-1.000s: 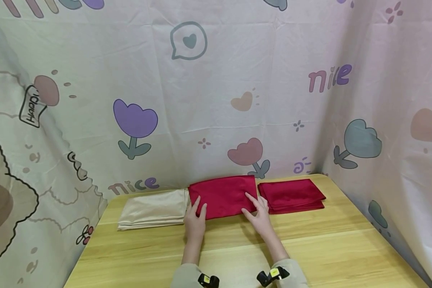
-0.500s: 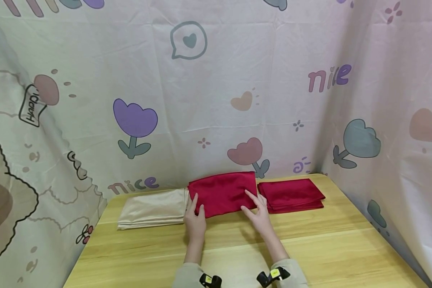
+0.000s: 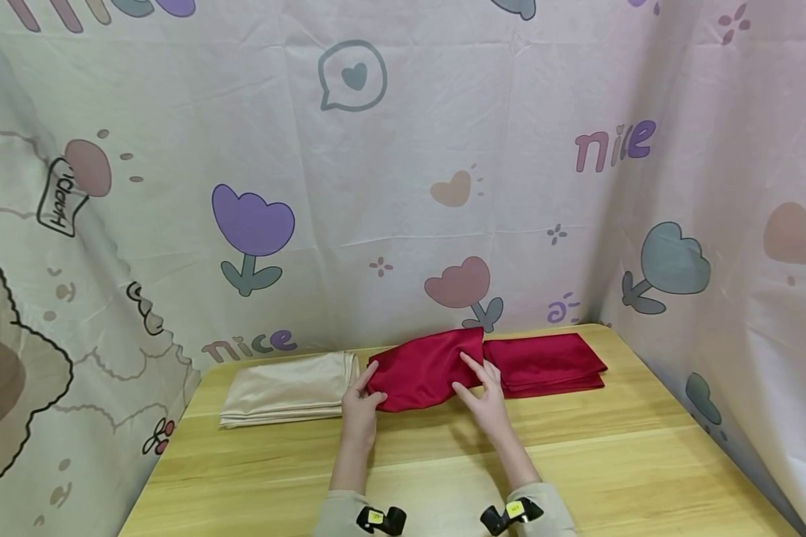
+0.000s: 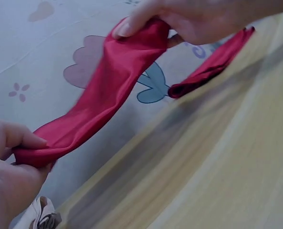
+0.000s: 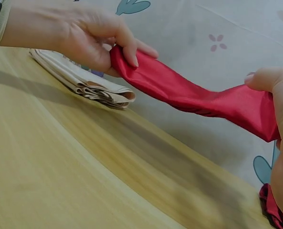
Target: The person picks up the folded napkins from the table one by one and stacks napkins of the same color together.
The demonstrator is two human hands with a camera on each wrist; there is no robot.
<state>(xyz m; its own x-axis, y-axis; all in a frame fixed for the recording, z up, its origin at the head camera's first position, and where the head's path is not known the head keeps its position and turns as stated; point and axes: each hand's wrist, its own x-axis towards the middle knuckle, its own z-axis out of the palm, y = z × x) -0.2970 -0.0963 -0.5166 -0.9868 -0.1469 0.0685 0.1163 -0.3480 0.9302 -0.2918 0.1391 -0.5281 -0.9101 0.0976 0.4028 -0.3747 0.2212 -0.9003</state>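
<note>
A folded red satin cloth (image 3: 423,371) hangs above the table between both hands, sagging in the middle. My left hand (image 3: 359,410) pinches its left end between thumb and fingers, which the left wrist view shows close up. At the right end, my right hand (image 3: 486,399) pinches the same cloth (image 5: 179,90), thumb on the near face. A cream folded cloth (image 3: 285,391) lies on the table just left of the left hand. To the right of the right hand lies another folded red cloth (image 3: 544,363).
The light wooden table (image 3: 430,477) carries the cloths along its far edge. Behind it hangs a printed white curtain (image 3: 389,171), which also closes off the left and right sides.
The held red cloth rose slightly, then came down and shifted a little right. Its left end has drawn in toward the right hand, and the cloth now bows more.
</note>
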